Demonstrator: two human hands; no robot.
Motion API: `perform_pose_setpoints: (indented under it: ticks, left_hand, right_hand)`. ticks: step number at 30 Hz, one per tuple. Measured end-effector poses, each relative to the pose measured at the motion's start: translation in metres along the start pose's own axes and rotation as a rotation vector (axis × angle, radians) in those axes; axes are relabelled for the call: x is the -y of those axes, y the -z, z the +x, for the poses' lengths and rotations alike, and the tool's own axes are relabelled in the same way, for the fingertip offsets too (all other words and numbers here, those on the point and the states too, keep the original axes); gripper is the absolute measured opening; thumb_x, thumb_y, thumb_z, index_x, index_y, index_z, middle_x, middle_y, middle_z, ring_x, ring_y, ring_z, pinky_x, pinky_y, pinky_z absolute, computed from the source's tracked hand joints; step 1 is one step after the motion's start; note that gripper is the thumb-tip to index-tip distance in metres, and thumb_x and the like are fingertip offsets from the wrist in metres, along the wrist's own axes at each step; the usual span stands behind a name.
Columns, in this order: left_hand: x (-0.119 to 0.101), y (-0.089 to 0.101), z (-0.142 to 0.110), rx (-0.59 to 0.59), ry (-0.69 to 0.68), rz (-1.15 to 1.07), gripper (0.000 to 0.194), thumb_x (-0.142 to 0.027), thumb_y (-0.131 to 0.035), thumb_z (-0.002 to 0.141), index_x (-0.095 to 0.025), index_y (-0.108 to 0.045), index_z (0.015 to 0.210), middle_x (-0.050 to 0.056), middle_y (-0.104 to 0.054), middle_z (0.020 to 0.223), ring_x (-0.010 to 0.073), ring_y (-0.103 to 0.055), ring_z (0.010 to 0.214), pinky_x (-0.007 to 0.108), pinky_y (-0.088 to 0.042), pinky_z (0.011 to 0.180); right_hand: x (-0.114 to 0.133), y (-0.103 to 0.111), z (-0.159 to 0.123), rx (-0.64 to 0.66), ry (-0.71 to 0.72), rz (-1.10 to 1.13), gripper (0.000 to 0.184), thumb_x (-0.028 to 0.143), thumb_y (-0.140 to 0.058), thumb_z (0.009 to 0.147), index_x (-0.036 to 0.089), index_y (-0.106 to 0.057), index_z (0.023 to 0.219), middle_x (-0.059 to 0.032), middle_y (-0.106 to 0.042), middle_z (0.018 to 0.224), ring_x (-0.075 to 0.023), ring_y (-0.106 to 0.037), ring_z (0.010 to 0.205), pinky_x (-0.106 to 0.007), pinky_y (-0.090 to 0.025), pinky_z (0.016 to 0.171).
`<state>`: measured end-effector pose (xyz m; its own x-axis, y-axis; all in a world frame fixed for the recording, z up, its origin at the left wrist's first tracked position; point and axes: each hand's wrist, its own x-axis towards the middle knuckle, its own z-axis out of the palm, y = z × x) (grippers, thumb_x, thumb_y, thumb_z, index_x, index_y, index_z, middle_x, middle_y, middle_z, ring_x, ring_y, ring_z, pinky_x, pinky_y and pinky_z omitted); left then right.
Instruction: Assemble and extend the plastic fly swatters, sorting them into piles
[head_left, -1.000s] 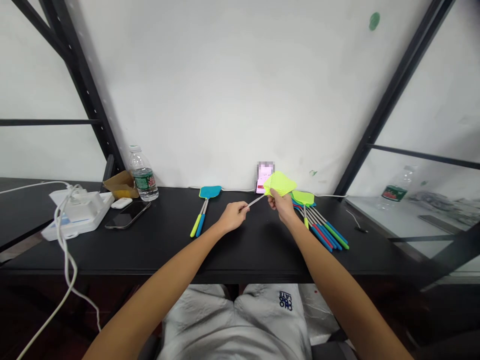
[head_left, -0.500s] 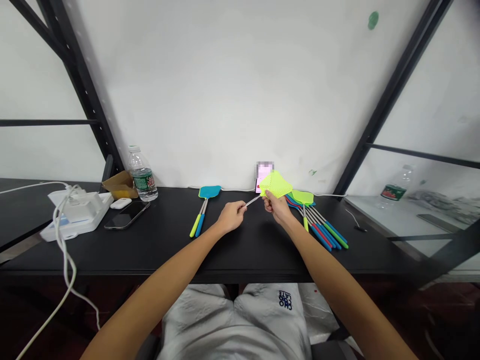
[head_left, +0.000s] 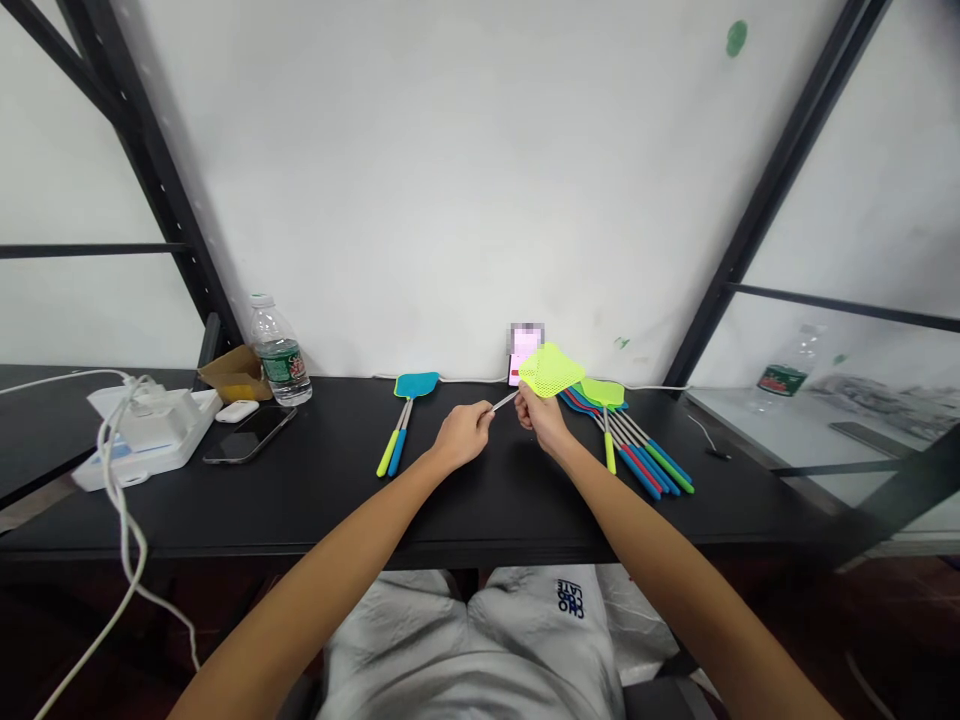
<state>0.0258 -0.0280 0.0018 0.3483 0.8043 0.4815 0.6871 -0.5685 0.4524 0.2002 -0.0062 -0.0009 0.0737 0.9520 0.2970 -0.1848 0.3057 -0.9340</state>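
Note:
A yellow-green fly swatter is held above the black table between both hands. My left hand is closed around the metal rod end of it, hiding its handle. My right hand pinches the swatter where the rod meets the mesh head. To the right lies a fanned pile of fly swatters with blue, red and green handles, a yellow-green swatter on top. Left of my hands, a blue-headed fly swatter rests with another, their yellow and blue handles toward me.
A lit phone leans on the wall behind my hands. At the left stand a water bottle, a cardboard box, a dark phone, a white case and a power strip with cables. The black table's front edge is near my lap.
My right hand has shifted slightly left along the swatter, near the base of its head. The left hand keeps its grip. The whole view has moved a little.

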Motion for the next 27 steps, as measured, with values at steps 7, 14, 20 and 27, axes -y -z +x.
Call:
perform_pose_setpoints:
  ticks: [7, 14, 20, 27]
  left_hand:
    - [0.0, -0.001, -0.001, 0.044, -0.054, -0.063, 0.03, -0.036, -0.039, 0.094, -0.02, -0.063, 0.086, 0.002, -0.062, 0.07, 0.0153, -0.054, 0.064, 0.024, -0.035, 0.062]
    - [0.002, -0.001, 0.002, 0.057, -0.034, -0.007, 0.029, -0.037, -0.04, 0.094, -0.022, -0.063, 0.084, 0.003, -0.063, 0.073, 0.0166, -0.055, 0.066, 0.025, -0.034, 0.063]
    - [-0.002, -0.001, 0.006, 0.071, 0.005, 0.037, 0.029, -0.039, -0.04, 0.093, -0.023, -0.063, 0.085, 0.004, -0.065, 0.076, 0.0183, -0.057, 0.07, 0.025, -0.032, 0.062]
    - [0.0, 0.003, 0.005, 0.039, 0.001, 0.159, 0.026, -0.035, -0.04, 0.094, -0.024, -0.063, 0.088, 0.006, -0.067, 0.081, 0.0205, -0.06, 0.076, 0.027, -0.031, 0.062]
  right_hand:
    - [0.0, -0.005, -0.002, -0.002, -0.016, -0.055, 0.049, 0.054, -0.066, 0.077, 0.022, -0.034, 0.057, 0.0077, -0.032, 0.045, -0.0055, -0.028, 0.038, -0.021, -0.022, 0.036]
    - [0.004, -0.001, 0.0, 0.042, -0.059, 0.051, 0.047, 0.045, -0.071, 0.073, 0.022, -0.032, 0.061, 0.0106, -0.028, 0.045, -0.0034, -0.022, 0.038, -0.019, -0.017, 0.036]
    - [0.005, -0.001, 0.002, 0.014, -0.063, 0.051, 0.046, 0.042, -0.072, 0.073, 0.023, -0.032, 0.062, 0.0108, -0.028, 0.045, -0.0031, -0.022, 0.038, -0.018, -0.017, 0.036]
    - [0.003, 0.02, 0.019, -0.077, -0.066, 0.063, 0.049, 0.038, -0.072, 0.073, 0.023, -0.028, 0.059, 0.0103, -0.027, 0.043, -0.0029, -0.022, 0.036, -0.017, -0.016, 0.033]
